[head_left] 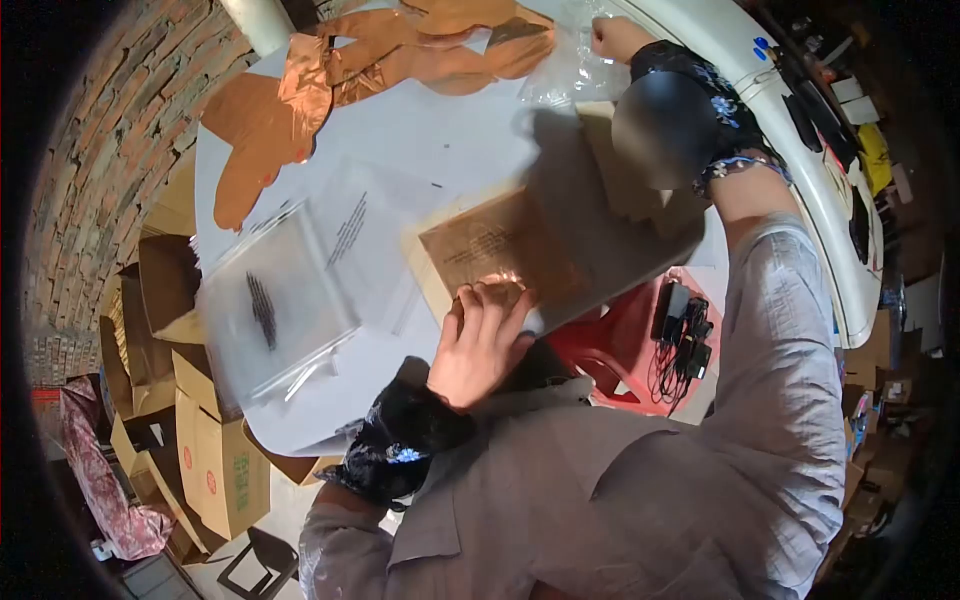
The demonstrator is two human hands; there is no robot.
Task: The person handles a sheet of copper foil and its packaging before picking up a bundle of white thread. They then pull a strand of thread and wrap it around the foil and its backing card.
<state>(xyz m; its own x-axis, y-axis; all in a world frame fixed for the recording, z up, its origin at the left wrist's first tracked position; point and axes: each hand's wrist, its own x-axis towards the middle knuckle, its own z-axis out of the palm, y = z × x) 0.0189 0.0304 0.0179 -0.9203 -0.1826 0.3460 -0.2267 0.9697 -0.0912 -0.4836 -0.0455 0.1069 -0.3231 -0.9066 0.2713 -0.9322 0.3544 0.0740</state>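
My left hand [480,335] lies on the near edge of a flat square packet [490,235], its fingers slightly bent over the top. The packet shows a copper-brown sheet over pale card, with small printed text. At the far edge of the table my right hand [620,40] is closed at a heap of crumpled clear plastic [572,65]; its fingertips are partly hidden. Beside the packet, clear printed bags [365,240] lie flat, and a stack of clear bags [275,300] sits further left. A blurred round shape covers part of my right sleeve.
Copper-coloured foil pieces [400,55] spread along the table's [440,150] far side. A red plastic stool [600,350] holds black adapters and cables [685,335]. Open cardboard boxes [215,450] stand at left, near a brick wall [110,150]. A white curved surface [800,150] borders the right.
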